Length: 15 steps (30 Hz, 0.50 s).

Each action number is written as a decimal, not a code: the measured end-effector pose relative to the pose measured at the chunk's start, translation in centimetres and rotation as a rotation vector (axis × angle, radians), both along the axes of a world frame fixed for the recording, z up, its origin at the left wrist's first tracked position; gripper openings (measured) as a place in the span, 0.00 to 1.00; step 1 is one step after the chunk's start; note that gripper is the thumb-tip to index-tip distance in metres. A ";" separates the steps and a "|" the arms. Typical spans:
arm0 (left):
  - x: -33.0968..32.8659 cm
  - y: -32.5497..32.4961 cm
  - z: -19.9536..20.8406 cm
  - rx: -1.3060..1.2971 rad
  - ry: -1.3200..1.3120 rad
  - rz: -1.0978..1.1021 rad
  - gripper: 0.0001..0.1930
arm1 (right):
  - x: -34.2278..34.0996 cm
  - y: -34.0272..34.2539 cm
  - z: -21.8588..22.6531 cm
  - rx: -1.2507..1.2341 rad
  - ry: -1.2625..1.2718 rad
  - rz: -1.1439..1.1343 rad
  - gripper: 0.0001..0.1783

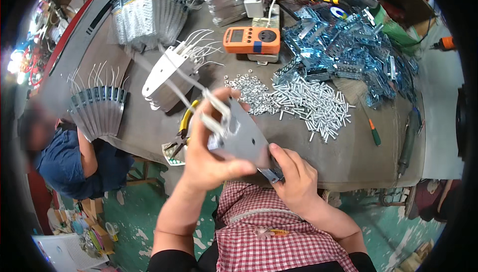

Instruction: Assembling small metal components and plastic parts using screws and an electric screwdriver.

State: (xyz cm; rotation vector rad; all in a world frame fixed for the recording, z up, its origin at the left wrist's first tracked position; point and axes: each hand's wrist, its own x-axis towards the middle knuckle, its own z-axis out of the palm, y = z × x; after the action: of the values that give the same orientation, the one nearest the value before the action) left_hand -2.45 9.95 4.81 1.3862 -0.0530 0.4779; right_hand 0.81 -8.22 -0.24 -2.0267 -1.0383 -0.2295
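A tapered grey metal plate (242, 131) with a few dark holes is tilted up over the near edge of the table. My left hand (206, 165) is closed round its wide end, thumb along the near side. White wires (180, 92), blurred, run from that end toward the upper left. At the plate's narrow end my right hand (301, 182) pinches a small bluish metal bracket (270, 174) against it. Right fingertips partly cover the bracket, so whether it is fastened cannot be seen. Yellow-handled pliers (184, 125) lie just left of my left hand.
Beyond my hands lie piles of nuts (251, 92), screws (316, 105) and blue brackets (343, 48). An orange meter (251, 40) stands behind. Stacked white plates (172, 75) and fanned plates (99, 107) are left, near another person (74, 157). A green-handled screwdriver (374, 133) lies right.
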 end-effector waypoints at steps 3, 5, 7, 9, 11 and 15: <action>-0.6 -1.7 -2.0 -0.055 0.022 0.053 0.54 | -0.4 -0.3 -0.5 0.021 -0.014 -0.054 0.36; -0.9 -2.8 -2.3 -0.146 0.085 0.141 0.53 | -0.7 -0.9 -1.3 0.019 -0.055 -0.079 0.38; -1.4 -3.5 -1.8 0.118 0.092 0.218 0.53 | -0.6 -1.1 -1.7 0.038 -0.049 -0.095 0.38; -1.5 -4.1 -1.8 0.159 0.097 0.214 0.53 | -0.6 -1.5 -1.9 0.055 -0.038 -0.106 0.38; -1.7 -4.0 -2.3 0.468 0.013 0.253 0.57 | -0.4 -1.6 -1.9 0.109 0.001 -0.087 0.38; -2.2 -4.5 -1.8 0.613 0.019 0.229 0.59 | -0.3 -2.0 -1.7 0.080 0.012 -0.098 0.33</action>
State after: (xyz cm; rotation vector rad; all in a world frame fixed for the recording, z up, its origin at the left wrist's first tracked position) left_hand -4.64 5.41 3.05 2.0110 -0.0255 0.6737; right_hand 0.50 -10.27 -1.98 -2.0060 -0.9095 -0.3054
